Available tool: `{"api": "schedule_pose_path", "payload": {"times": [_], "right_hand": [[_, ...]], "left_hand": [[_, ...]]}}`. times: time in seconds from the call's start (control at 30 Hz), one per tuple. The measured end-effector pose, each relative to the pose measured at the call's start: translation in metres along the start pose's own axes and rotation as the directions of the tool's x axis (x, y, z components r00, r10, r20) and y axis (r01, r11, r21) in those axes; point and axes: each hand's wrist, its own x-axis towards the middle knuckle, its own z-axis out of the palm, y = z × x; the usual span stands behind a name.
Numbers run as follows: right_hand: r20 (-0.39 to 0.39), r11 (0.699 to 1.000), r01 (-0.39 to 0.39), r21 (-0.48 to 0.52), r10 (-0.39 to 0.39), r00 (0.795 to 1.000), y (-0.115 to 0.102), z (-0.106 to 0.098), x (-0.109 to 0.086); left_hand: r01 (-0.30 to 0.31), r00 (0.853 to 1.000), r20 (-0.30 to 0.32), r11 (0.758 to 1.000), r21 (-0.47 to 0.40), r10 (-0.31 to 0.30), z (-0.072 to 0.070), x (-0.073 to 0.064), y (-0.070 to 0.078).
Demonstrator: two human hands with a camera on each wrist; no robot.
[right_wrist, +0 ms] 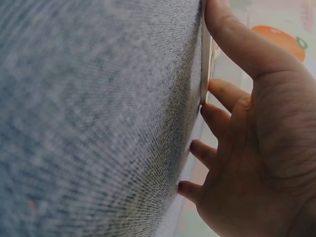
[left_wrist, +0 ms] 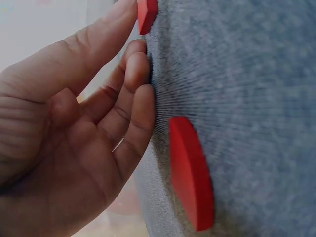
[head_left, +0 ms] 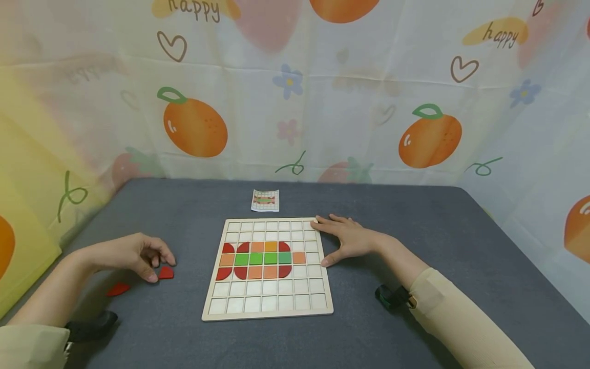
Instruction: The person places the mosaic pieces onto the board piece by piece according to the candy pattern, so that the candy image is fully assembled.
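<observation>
My left hand (head_left: 138, 256) is at the table left of the board, its fingers loosely bent. Thumb tip and index fingertip are right at a small red piece (head_left: 166, 272) with a curved edge, which lies on the cloth. Another red curved piece (left_wrist: 190, 173) lies nearer the wrist, below the palm. My right hand (head_left: 348, 237) spreads over the right edge of the wooden grid board (head_left: 267, 316), with thumb and fingertips at its rim. Red curved pieces (head_left: 285, 271) and green squares (head_left: 255, 259), along with orange ones, fill cells in the board's middle rows.
Behind the board lies a small pattern card (head_left: 265, 200) with a coloured grid. Dark grey cloth (head_left: 396, 215) covers the table. A fruit-printed curtain (head_left: 313, 102) hangs along the back and sides. Each wrist wears a black strap (head_left: 392, 297).
</observation>
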Motion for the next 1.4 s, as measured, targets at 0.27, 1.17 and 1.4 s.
{"api": "schedule_pose_path", "payload": {"times": [0.27,1.17,1.4], "right_hand": [[-0.001,1.000,0.012,0.000,-0.012,1.000,0.001,0.001,0.000],[-0.001,1.000,0.013,0.004,-0.013,1.000,0.001,0.001,0.000],[-0.001,1.000,0.008,0.002,-0.008,1.000,0.001,0.001,0.000]], "left_hand": [[-0.028,0.999,-0.029,0.998,0.058,0.030,0.004,0.005,-0.001],[0.005,0.991,-0.136,0.991,0.136,0.014,0.011,0.011,0.010],[0.053,0.979,-0.203,0.984,0.171,-0.017,0.014,0.016,0.018]]}}
